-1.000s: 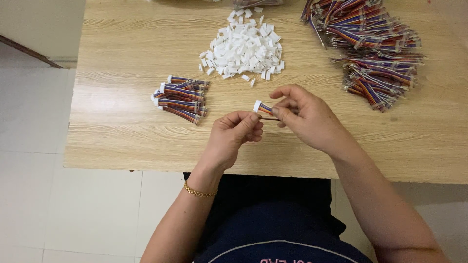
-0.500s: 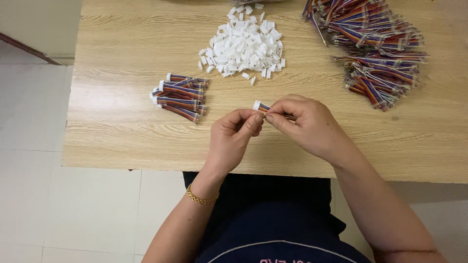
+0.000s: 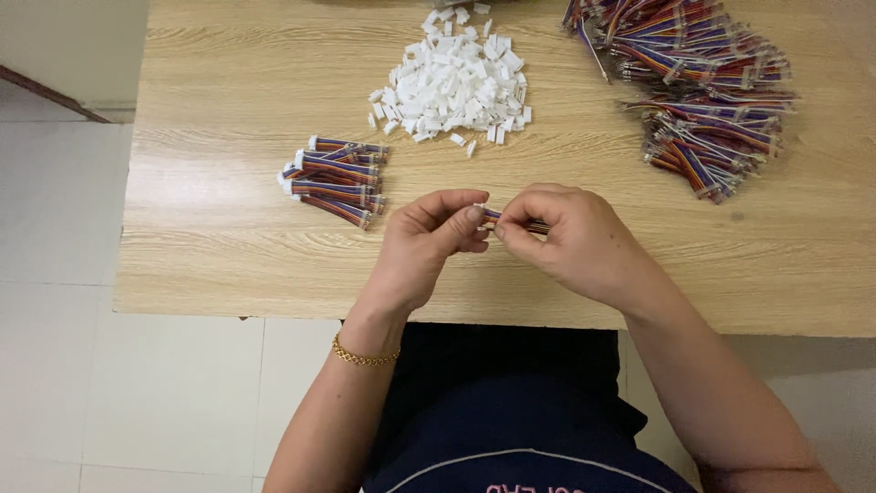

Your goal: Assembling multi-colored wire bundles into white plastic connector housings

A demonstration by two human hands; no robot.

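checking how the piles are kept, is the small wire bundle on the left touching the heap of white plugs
Apart. The head view shows bare wood between the small wire bundle and the heap of white plugs on the table.

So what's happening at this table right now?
A person seated at a wooden table pinches a short multicoloured wire bundle between the left hand and right hand. A small stack of similar bundles lies to the left, a heap of white plastic connectors behind, and a big pile of wires at the far right.
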